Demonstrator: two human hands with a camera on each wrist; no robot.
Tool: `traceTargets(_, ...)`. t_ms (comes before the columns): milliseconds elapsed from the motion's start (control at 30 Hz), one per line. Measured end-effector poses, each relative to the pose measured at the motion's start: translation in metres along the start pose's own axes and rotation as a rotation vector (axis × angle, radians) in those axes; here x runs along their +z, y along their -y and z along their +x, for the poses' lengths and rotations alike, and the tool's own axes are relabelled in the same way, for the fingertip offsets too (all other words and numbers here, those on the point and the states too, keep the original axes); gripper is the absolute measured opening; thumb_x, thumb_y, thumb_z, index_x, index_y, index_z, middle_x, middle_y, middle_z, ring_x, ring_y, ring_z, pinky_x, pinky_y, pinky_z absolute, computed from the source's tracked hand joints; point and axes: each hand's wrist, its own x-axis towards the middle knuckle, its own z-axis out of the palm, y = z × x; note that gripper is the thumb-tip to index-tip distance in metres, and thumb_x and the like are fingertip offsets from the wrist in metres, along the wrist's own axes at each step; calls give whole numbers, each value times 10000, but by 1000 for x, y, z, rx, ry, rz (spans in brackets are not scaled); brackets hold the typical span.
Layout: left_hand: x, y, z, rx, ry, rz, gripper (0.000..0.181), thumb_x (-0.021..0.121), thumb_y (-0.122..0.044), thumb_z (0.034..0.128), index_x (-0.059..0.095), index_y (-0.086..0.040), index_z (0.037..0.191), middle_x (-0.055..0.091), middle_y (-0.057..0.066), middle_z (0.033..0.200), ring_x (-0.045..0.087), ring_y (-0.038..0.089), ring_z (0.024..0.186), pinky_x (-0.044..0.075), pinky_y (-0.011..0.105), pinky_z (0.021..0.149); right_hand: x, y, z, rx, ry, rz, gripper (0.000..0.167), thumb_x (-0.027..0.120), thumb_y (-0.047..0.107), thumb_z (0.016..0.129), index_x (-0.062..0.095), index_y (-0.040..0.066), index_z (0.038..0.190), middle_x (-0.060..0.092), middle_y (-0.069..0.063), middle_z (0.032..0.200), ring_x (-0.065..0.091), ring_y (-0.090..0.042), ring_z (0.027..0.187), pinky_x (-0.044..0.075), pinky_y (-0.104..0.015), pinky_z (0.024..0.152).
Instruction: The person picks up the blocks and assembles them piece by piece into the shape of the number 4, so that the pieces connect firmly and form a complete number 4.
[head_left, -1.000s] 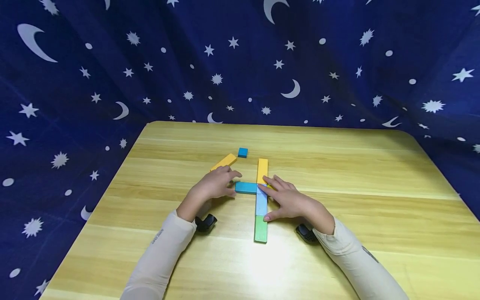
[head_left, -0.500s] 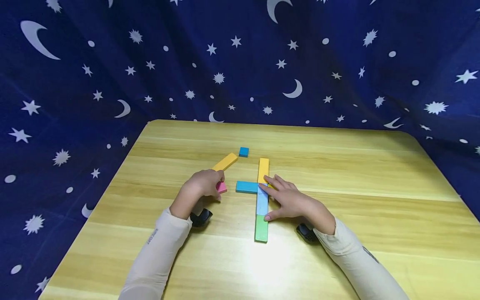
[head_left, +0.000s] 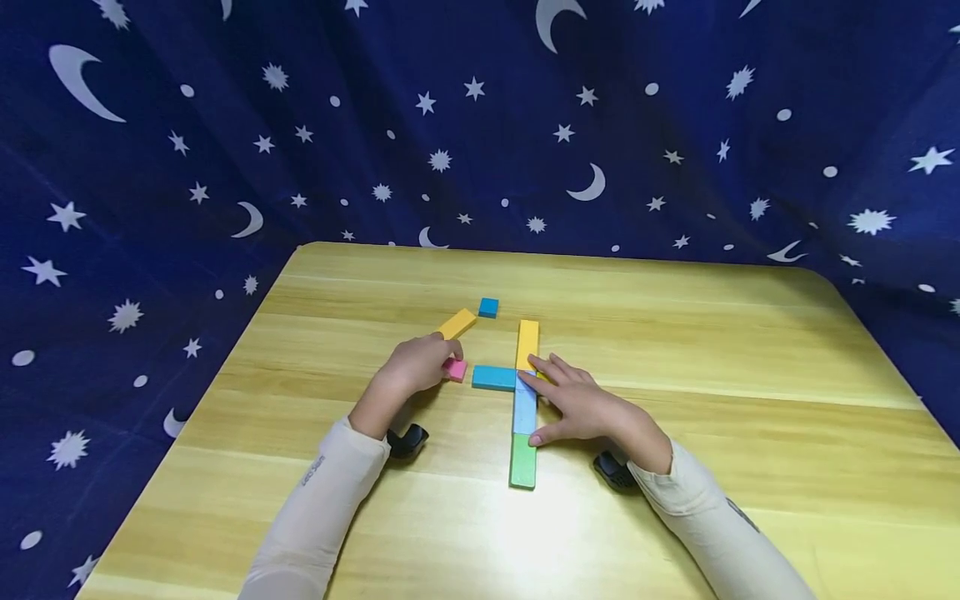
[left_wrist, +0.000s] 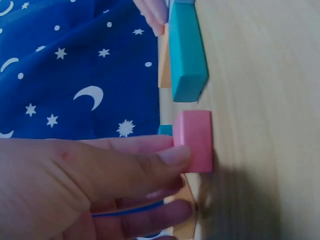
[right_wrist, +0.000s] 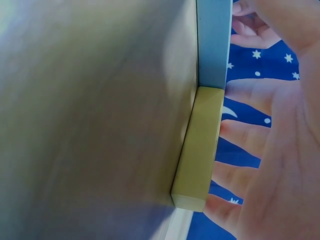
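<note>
My left hand (head_left: pixel 417 363) pinches a small pink block (left_wrist: pixel 194 142) between thumb and fingers, close to the table. Just right of it in the head view lies a teal block (head_left: pixel 493 378), its far end against a straight column of blocks. From back to front, that column has an orange block (head_left: pixel 528 340), a light blue part (head_left: pixel 525 410) and a green block (head_left: pixel 522 462). My right hand (head_left: pixel 581 407) rests on the column with fingers spread, thumb at the green block. In the right wrist view, its fingertips touch a yellow block (right_wrist: pixel 197 150), mostly hidden in the head view.
Behind my left hand lies a slanted orange block (head_left: pixel 457 323), partly covered by the hand. A small blue block (head_left: pixel 488 307) sits beyond it. The wooden table (head_left: pixel 675 325) ends at a dark blue curtain (head_left: pixel 480 125) with stars and moons.
My left hand moved left from the teal block, took the pink block, then shifted slightly back to the right with it. My right hand has stayed on the column.
</note>
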Motion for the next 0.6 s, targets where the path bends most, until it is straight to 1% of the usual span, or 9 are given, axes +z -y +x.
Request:
traceTargets(67, 2, 0, 1, 13, -19, 2, 213, 638, -156, 852, 632, -169, 1065, 565, 44, 872, 498, 186, 745, 425, 336, 650, 0, 0, 1, -4, -3, -4, 931, 654, 571, 727, 249, 142, 1447, 94, -131, 1531, 67, -429, 1377, 154, -624, 1032)
traceTargets(167, 2, -1, 3, 24, -33, 8, 213, 632, -151, 855, 637, -179, 1066, 569, 35, 868, 502, 182, 751, 422, 333, 643, 0, 0, 1, -10, -11, -8, 929, 656, 569, 727, 254, 136, 1445, 99, -136, 1529, 78, -434, 1374, 158, -625, 1030)
traceTargets(433, 1, -1, 1, 23, -27, 13, 209, 635, -160, 855, 640, -182, 1062, 586, 33, 884, 508, 176, 767, 433, 341, 655, 1, 0, 1, -9, -10, -4, 932, 652, 579, 723, 256, 143, 1445, 99, -130, 1530, 75, -429, 1376, 154, -632, 1027)
traceTargets(600, 1, -1, 0, 37, -25, 15, 219, 642, -187, 852, 634, -189, 1070, 583, 28, 879, 503, 169, 759, 427, 328, 644, 1, 0, 1, 6, -3, 1, 925, 654, 573, 726, 254, 152, 1446, 94, -120, 1533, 69, -419, 1380, 150, -625, 1033)
